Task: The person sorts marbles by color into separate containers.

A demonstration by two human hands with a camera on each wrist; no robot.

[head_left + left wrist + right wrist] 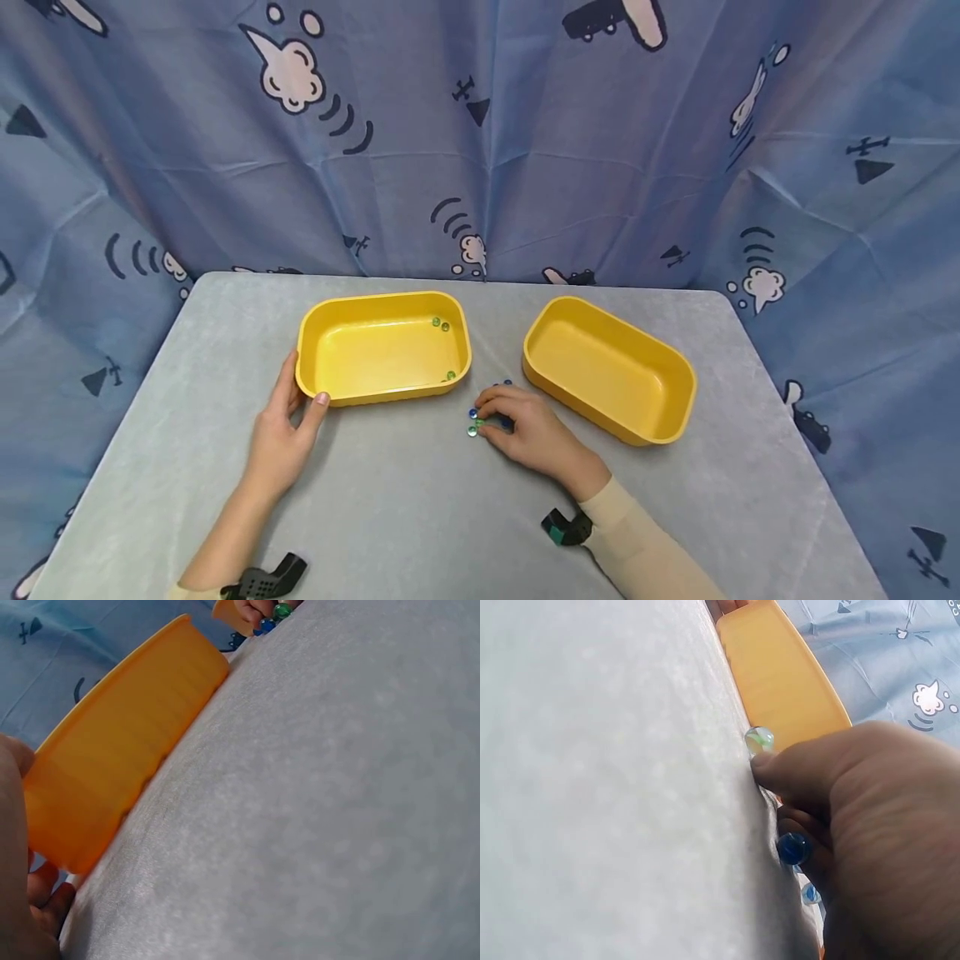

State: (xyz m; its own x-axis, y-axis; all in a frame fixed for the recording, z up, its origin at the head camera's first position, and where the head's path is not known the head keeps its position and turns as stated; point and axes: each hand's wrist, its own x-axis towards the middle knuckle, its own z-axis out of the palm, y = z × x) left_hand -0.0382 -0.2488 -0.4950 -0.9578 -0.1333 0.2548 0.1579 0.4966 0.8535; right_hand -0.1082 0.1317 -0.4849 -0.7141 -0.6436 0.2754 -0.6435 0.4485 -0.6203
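Note:
My left hand [281,437] grips the near left corner of a yellow plastic tub [386,397], thumb at the front rim and fingers along the side. Three green marbles [446,327] lie inside that tub. Between the two tubs, my right hand [536,437] is down at the table among loose glass marbles. Its thumb and fingertips close round a green marble [481,423], partly hidden by them. Beside the thumb tip lies a clear marble with green swirls [759,740]. A blue marble [473,413] sits by the fingertips, and a dark blue marble [793,848] lies under the palm.
A second yellow tub [611,371] stands at an angle on the right, with no marbles showing in it. Another blue marble [507,382] lies just behind the right hand. A grey cloth covers the table [420,517], and a blue patterned curtain [480,167] hangs behind it.

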